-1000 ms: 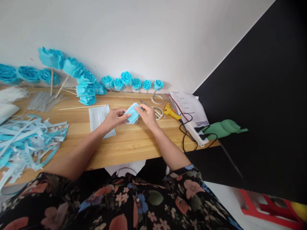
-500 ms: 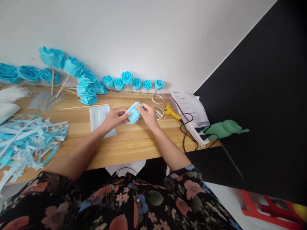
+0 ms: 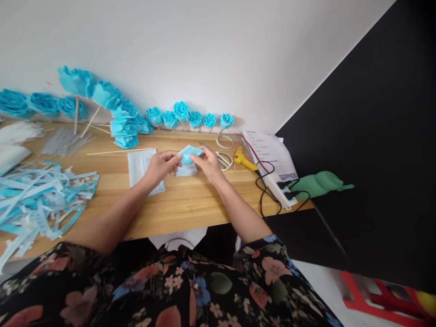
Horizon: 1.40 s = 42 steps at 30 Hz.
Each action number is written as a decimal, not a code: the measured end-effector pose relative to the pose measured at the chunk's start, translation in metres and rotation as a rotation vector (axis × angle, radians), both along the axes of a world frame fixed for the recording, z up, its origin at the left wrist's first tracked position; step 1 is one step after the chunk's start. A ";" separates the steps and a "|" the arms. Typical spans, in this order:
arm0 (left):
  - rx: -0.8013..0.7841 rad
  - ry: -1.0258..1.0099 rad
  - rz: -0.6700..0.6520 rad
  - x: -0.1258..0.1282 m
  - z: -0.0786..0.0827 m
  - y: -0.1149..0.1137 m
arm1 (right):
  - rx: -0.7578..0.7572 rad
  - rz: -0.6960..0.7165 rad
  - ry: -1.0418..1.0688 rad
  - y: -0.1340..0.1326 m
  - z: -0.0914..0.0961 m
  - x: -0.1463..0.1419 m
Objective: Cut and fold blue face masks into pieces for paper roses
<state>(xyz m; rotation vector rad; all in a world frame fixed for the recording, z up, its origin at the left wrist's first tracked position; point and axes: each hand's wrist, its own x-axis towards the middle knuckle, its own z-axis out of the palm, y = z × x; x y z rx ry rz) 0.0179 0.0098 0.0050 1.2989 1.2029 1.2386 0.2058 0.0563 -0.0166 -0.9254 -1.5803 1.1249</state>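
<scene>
A blue sheet (image 3: pixel 190 153) is held just above the worktop (image 3: pixel 177 204), between the two hands, its long axis running left to right. Its left end is pinched by the left hand (image 3: pixel 162 164) and its right end by the right hand (image 3: pixel 208 162), both equally near. A mask (image 3: pixel 140 164) lies flat beneath the left hand.

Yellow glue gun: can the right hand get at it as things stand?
Probably yes: the glue gun lies close beside the right hand, only scissors between, though that hand pinches a blue piece.
</scene>
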 end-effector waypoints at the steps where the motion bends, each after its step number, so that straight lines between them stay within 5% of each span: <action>1: 0.006 -0.019 0.028 0.000 0.000 0.000 | 0.047 -0.036 -0.019 0.000 0.001 0.001; 6: -0.042 -0.068 0.047 -0.001 0.001 0.000 | 0.427 -0.254 -0.291 -0.006 0.014 0.004; 10: -0.071 -0.135 -0.096 0.002 0.001 -0.002 | 0.653 -0.156 -0.453 -0.012 0.013 0.000; 13: -0.077 -0.203 -0.085 0.004 -0.001 -0.001 | 0.709 -0.062 -0.562 -0.013 0.009 -0.004; 18: -0.049 -0.192 -0.038 0.001 -0.005 0.001 | 0.646 0.016 -0.564 -0.015 0.014 -0.003; 25: -0.042 -0.100 0.008 0.000 -0.003 0.001 | 0.372 -0.140 -0.213 -0.011 0.024 0.009; 33: -0.069 0.009 -0.039 0.003 0.004 -0.004 | 0.024 0.016 -0.109 -0.005 0.014 0.006; 42: -0.107 0.019 -0.007 0.002 -0.002 0.000 | 0.023 -0.053 -0.063 -0.001 0.010 0.005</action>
